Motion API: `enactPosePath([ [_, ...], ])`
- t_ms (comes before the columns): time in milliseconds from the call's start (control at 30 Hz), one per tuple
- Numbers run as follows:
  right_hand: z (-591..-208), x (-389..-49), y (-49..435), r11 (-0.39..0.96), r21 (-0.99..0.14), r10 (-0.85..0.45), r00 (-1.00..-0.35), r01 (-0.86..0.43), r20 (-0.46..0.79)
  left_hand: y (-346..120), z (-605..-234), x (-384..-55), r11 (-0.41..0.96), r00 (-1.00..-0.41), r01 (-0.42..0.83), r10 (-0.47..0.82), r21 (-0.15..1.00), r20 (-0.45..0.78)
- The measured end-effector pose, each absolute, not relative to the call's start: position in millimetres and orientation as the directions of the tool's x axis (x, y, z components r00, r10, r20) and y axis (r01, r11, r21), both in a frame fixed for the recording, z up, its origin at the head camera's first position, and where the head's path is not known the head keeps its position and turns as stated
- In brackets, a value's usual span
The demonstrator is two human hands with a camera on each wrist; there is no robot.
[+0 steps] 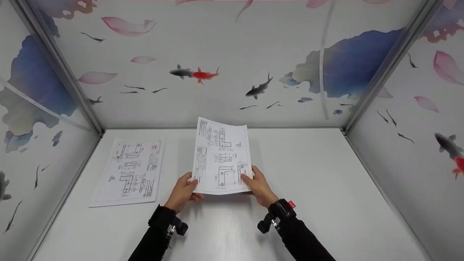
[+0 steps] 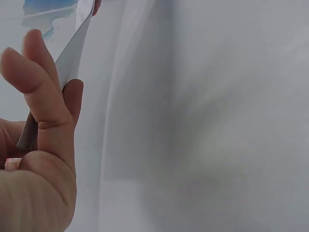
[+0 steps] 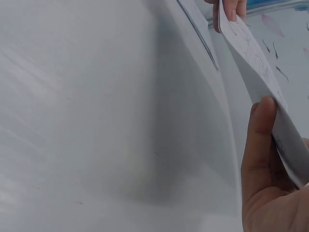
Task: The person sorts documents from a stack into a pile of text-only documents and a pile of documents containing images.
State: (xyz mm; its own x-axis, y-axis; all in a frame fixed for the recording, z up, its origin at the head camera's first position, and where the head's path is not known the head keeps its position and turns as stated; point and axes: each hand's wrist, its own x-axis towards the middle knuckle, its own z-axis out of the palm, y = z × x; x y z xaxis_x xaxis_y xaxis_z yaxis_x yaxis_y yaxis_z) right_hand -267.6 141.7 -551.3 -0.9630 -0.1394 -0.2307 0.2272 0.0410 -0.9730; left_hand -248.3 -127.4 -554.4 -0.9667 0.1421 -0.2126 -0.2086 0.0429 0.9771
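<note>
Between both hands, above the white table, a sheet of paper (image 1: 224,159) printed with technical drawings is held tilted, its far edge raised and slightly bowed. My left hand (image 1: 183,190) pinches its lower left edge, thumb on the printed face and fingers underneath. On the lower right edge, my right hand (image 1: 260,185) grips in the same way. The left wrist view shows fingers (image 2: 48,101) behind the paper's edge. In the right wrist view, the paper (image 3: 256,65) is seen nearly edge-on; whether it is one sheet or several, I cannot tell.
A stack of similar printed drawings (image 1: 128,174) lies on the left of the white table (image 1: 319,174). Panels decorated with fish and petals (image 1: 224,43) enclose the back and both sides, with metal corner posts (image 1: 384,69).
</note>
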Motion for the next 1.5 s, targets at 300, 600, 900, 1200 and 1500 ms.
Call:
enactPosePath([
  [300, -554, -268, 154, -0.049, -0.963, -0.152, -0.955, 0.263, -0.254, -117, -553, -250, 0.011, -0.971, -0.186, 0.15, 0.983, -0.185],
  [600, -552, -270, 173, -0.108, -0.949, -0.129, -0.951, 0.295, -0.281, -113, -557, -248, 0.035, -0.962, -0.205, 0.178, 0.978, -0.208],
  [900, -554, -274, 197, -0.086, -0.941, -0.048, -0.944, 0.328, -0.325, -114, -556, -249, 0.051, -0.961, -0.213, 0.171, 0.976, -0.218],
  [1200, -551, -276, 230, -0.057, -0.933, 0.03, -0.934, 0.355, -0.357, -116, -543, -245, 0.053, -0.971, -0.166, 0.168, 0.985, -0.173],
  [1500, -553, -275, 266, -0.029, -0.927, 0.095, -0.923, 0.373, -0.374, -117, -552, -246, 0.032, -0.976, -0.131, 0.171, 0.991, -0.135],
])
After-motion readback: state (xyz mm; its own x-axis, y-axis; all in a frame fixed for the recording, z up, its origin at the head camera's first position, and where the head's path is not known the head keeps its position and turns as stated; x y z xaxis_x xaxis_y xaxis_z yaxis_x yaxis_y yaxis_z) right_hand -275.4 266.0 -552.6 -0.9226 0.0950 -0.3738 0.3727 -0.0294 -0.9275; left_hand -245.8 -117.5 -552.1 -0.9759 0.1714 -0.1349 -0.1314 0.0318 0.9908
